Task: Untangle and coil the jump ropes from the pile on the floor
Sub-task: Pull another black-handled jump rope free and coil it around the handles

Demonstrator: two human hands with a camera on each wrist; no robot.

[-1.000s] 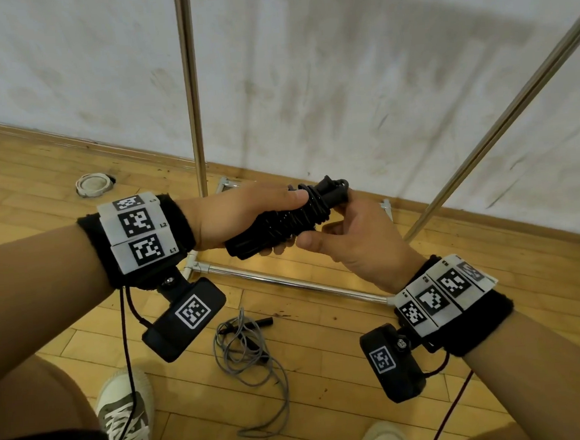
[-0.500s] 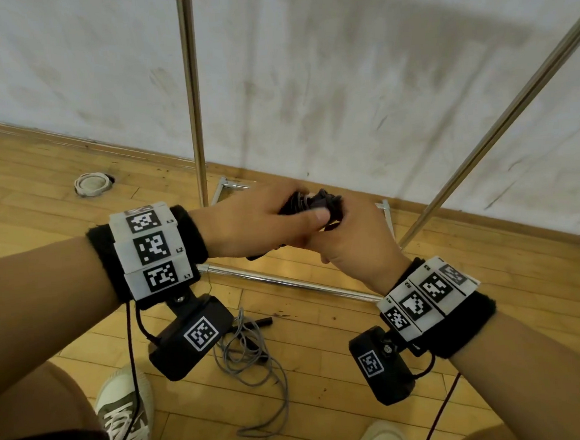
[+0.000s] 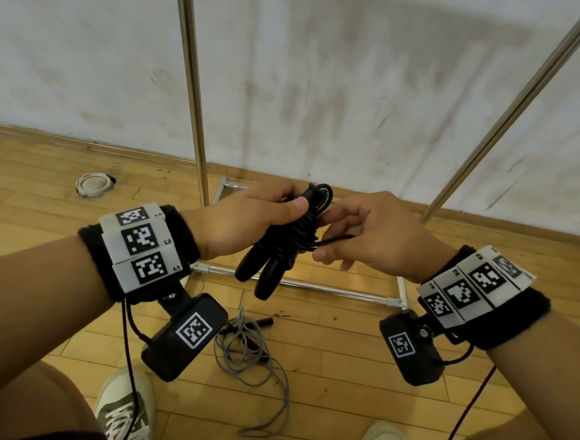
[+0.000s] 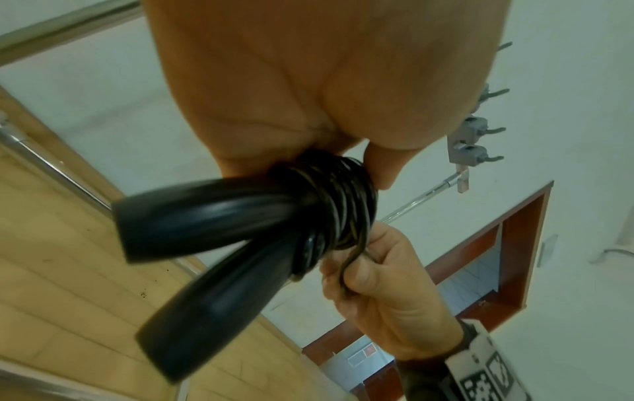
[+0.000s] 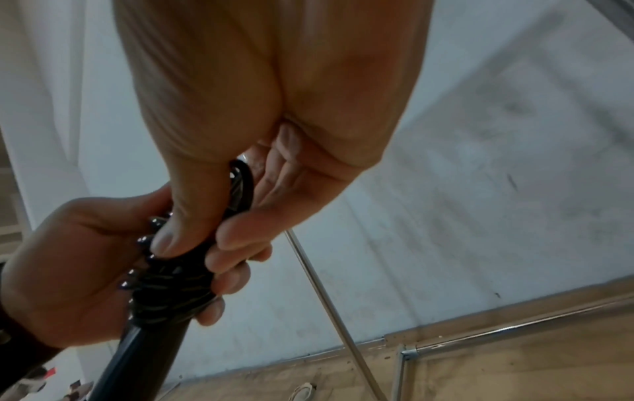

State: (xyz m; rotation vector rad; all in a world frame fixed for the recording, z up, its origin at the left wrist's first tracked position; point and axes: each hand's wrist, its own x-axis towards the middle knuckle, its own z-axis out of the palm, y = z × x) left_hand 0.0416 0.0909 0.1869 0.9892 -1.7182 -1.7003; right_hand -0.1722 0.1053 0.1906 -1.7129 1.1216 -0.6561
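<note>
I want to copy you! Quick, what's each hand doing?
Left hand: grips the wound black jump rope.
Right hand: pinches the rope's loose end.

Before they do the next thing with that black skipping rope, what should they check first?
1. Left hand grips the black rope bundle: ok.
2. Right hand pinches the loose cord end: ok.
3. Cord wound snugly round both handles: ok, turns lie close together.
4. End tucked in so the coil holds: not ok, it sticks out free.
5. Grey rope on the floor untangled: not ok, it lies in a loose heap.
6. More ropes outside the view: cannot tell.
</note>
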